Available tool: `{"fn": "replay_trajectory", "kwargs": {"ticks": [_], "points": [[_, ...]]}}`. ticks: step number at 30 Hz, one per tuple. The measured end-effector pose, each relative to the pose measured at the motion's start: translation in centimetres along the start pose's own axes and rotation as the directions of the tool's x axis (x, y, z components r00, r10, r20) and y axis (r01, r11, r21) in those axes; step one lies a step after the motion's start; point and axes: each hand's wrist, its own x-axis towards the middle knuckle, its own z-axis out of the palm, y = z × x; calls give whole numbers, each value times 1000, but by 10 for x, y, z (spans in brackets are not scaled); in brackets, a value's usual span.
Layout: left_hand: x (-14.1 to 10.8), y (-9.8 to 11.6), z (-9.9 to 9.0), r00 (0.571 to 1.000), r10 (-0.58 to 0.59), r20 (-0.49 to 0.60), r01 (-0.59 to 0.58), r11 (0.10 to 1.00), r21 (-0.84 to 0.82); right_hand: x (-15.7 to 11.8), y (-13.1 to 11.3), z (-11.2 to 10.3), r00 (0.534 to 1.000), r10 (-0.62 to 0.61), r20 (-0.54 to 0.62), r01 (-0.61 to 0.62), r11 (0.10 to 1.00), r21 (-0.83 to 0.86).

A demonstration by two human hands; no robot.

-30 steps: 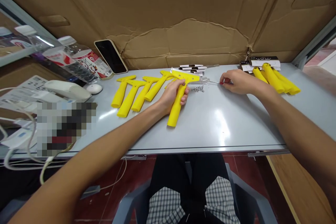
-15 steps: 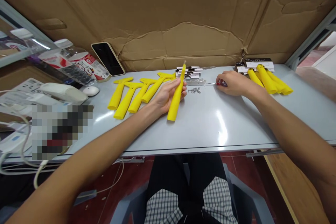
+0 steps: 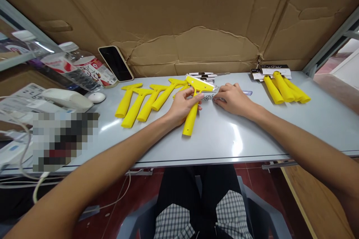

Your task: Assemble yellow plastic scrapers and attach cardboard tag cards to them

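My left hand (image 3: 183, 106) grips a yellow plastic scraper handle (image 3: 191, 120), with its wide T-shaped head (image 3: 199, 84) toward the far side of the table. My right hand (image 3: 232, 99) rests just right of that head, fingertips against a small pile of metal screws (image 3: 208, 98). A slim screwdriver with a translucent blue handle (image 3: 247, 92) pokes out from under my right palm, and its shaft is hidden. Several matching yellow handles (image 3: 130, 110) lie to the left, and several more (image 3: 283, 87) lie bunched at the right.
Black-and-white cards and metal blades (image 3: 202, 75) are stacked at the table's back edge. A cardboard wall (image 3: 179, 15) rises behind the grey table (image 3: 224, 140). A phone (image 3: 115, 63), plastic bottles (image 3: 81, 69), a white mouse (image 3: 97, 97) and cables are at the left.
My left hand has turned the yellow handle from edge-on to lying flatter, with its head now visible. My right hand has moved left to the screws.
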Motion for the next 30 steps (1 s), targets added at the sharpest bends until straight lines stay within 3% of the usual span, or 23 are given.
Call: {"fn": "replay_trajectory", "kwargs": {"ticks": [15,18,22,30], "points": [[-4,5,3,1000,-19,-1,19,992,128,0,6,-11,993,64,103,-74,992,98],[-7,5,3,1000,-28,3,28,985,171,1,13,-18,995,99,-21,-94,983,156],[-9,2,2,998,-10,54,-2,973,229,3,12,-23,961,142,-238,-36,916,398],[-9,-4,2,985,98,139,-131,960,248,4,-8,-5,963,199,-179,-32,749,661]]}}
